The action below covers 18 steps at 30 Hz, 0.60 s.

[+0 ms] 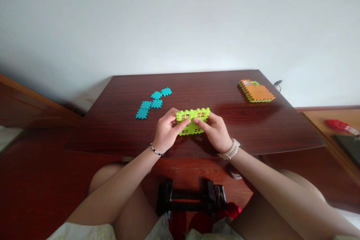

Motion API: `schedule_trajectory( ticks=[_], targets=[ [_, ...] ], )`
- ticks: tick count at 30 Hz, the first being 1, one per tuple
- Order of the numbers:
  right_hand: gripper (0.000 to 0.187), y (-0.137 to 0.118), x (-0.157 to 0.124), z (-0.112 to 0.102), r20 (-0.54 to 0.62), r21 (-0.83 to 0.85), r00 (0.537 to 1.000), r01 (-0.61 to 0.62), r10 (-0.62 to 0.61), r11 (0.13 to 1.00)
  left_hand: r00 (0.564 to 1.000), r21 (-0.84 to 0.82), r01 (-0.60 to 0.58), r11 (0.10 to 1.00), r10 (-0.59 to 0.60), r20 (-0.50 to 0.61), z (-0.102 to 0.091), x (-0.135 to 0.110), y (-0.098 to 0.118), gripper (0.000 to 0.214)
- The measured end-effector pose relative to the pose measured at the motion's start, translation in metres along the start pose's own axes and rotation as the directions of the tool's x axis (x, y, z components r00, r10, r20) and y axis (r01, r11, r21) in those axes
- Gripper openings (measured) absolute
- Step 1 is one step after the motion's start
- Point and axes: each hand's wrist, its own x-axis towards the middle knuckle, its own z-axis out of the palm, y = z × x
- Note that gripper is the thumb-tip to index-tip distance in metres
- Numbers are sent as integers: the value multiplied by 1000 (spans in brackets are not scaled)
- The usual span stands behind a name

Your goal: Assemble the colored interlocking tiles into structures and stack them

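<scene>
Both my hands hold a lime-green plastic puzzle-edged construction piece (192, 120) with small window cutouts, raised a little above the table's front edge. It looks like interlocked panels at an angle, though my fingers hide the joint. My left hand (168, 130) grips its left side and my right hand (212, 131) its right side. Several teal interlocking squares (149, 104) lie flat on the dark reddish wood table (107, 120), up and left of my left hand. Far right lies an orange and green stack of panels (255, 92).
A black cable (278, 85) hangs over the table's back right edge beside a white wall. A lower wooden surface to the right holds a red packet (339, 126) and a dark flat object (348, 148). A black wooden frame (191, 197) stands below the table near my knees.
</scene>
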Motion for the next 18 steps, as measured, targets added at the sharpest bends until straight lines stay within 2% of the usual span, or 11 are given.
schedule_trajectory(
  ticks=[5, 12, 18],
  targets=[
    [33, 1, -3, 1, -30, -53, 1000, 8, -10, 999, 1000, 31, -18, 999, 19, -13, -1, -1, 1, 16],
    [36, -1, -3, 5, -1, -7, 1000, 9, -9, 1000, 999, -68, 40, 997, -42, -31, 1, 4, -1, 23],
    [30, -7, -1, 2, -60, -49, 994, 93, -96, 994, 999, -55, 41, 998, -40, 17, 1, 5, -3, 22]
  ],
)
